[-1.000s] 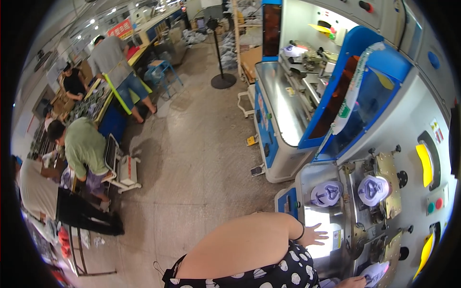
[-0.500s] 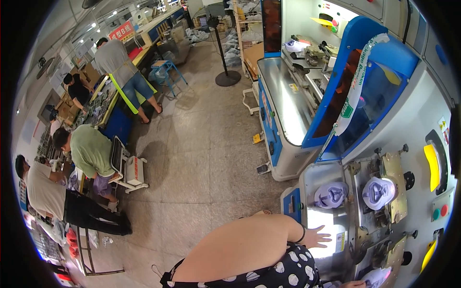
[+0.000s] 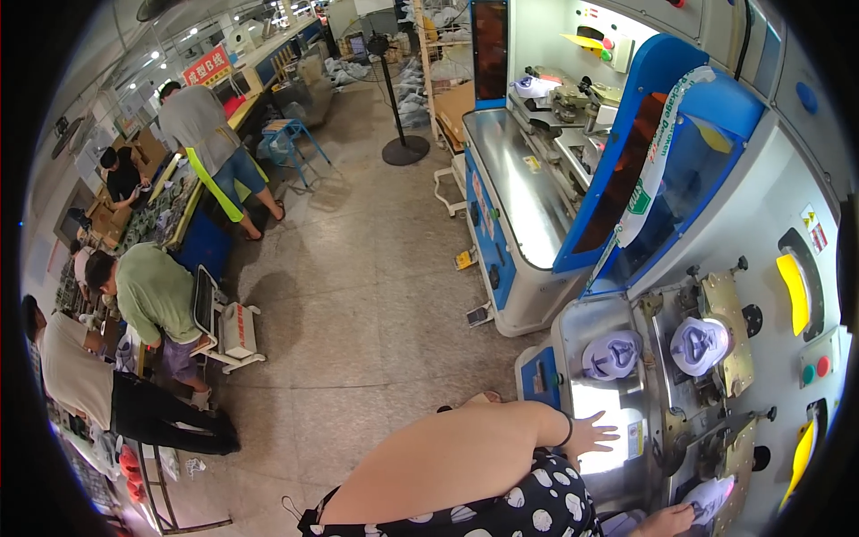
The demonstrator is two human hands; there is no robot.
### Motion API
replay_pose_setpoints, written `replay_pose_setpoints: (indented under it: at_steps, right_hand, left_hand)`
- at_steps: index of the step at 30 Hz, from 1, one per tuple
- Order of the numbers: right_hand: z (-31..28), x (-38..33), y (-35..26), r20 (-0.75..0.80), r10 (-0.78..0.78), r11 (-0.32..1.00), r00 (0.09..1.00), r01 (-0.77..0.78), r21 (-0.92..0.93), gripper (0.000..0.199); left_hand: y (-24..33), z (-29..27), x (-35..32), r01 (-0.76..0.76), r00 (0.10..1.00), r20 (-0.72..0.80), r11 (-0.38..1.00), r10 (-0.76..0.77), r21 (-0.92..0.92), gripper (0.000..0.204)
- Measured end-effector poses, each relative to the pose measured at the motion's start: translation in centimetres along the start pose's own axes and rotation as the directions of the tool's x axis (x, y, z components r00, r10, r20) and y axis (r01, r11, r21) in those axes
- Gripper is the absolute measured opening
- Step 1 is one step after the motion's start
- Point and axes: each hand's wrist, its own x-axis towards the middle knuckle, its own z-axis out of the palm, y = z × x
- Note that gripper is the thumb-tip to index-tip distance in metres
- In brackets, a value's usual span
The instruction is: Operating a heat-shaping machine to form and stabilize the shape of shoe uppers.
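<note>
My left hand (image 3: 591, 434) lies with fingers spread on the shiny steel tray (image 3: 591, 403) of the machine at the right. A dark band circles that wrist. Low at the right, my right hand (image 3: 673, 520) has its fingers closed at the edge of a lavender shoe upper (image 3: 711, 498) on the machine's lower station; the fingertips are partly hidden. Another lavender shoe upper (image 3: 613, 355) rests on the tray, beyond my left hand. A third shoe upper (image 3: 700, 347) sits on the upper station. Something lavender shows partly by my right wrist.
A blue-and-white machine (image 3: 523, 188) with a tinted guard stands ahead. Yellow handles (image 3: 793, 294) and green and red buttons (image 3: 815, 370) are on the right panel. A black fan stand (image 3: 405, 150) is on the floor. Several people work along the bench (image 3: 192, 201) at left.
My right hand has come farther into view, against the lower shoe upper, which sits slightly farther up. My left hand stays on the tray. The whole view has shifted a little.
</note>
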Motion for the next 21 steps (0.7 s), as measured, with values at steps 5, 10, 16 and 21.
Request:
replay_pose_setpoints:
  at_steps: [5, 10, 16, 21]
  right_hand:
    - [-2.4, 0.8, -1.0, 0.172, 0.014, 1.0, 0.985, -0.013, -0.01, 0.027]
    - [-1.4, -0.4, 1.5, 0.152, -0.151, 0.984, 0.977, 0.163, -0.067, 0.031]
    - [0.3, -0.7, 3.8, 0.282, -0.129, 0.987, 0.951, 0.151, -0.058, 0.04]
    - [1.1, 0.3, 3.9, 0.032, -0.253, 0.963, 0.967, 0.255, -0.083, 0.041]
  left_hand:
    - [-0.2, 0.5, 0.2, 0.024, 1.0, -0.012, 0.999, -0.023, 0.046, 0.108]
    - [0.4, 0.2, 0.0, 0.083, 0.996, 0.027, 0.994, -0.085, 0.068, 0.102]
    - [1.2, -1.0, -3.7, 0.133, 0.989, 0.045, 0.986, -0.138, 0.105, 0.086]
    - [-0.1, -0.8, -5.3, 0.153, 0.988, 0.012, 0.982, -0.155, 0.108, 0.079]
